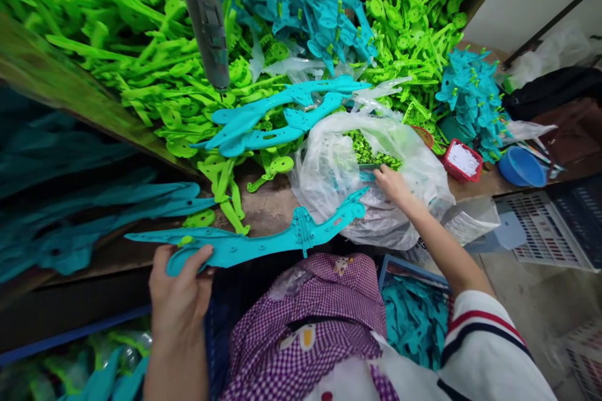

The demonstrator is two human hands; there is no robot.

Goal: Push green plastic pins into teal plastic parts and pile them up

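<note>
Holding a long teal plastic part [263, 241] flat in front of the clear plastic bag [324, 182], its far tip touching the bag's near wall.

- Left hand [181, 288]: well left of the bag, thumb on top and fingers under, clamped on the part's broad rounded end. The part runs from there toward the bag over the wooden bench [268, 207]. Whether it rests on the bench or hangs free cannot be told.
- Right hand [392, 183]: at the bag's open mouth, fingertips dipped toward the small green pieces [364, 151] inside. Fingers look drawn together, but whether they pinch a piece cannot be told.
- Behind the bag: a heap of lime-green parts [141, 62] and a heap of teal parts [305, 0]. A grey hanging tool [207, 19] dangles behind and to the left.
- Right of the bag: a red basket of white bits [462, 160], then a blue bowl [522, 167].
- Nearer than the bag: a purple gingham apron [329, 307].

Judgement on doing it well: a one-end grip leaves a long lever, so keeping the part level counts. The pick goes cleanest with a two-finger pinch on a single green piece. The bag's slack film could snag the fingers or fold over the pieces.
</note>
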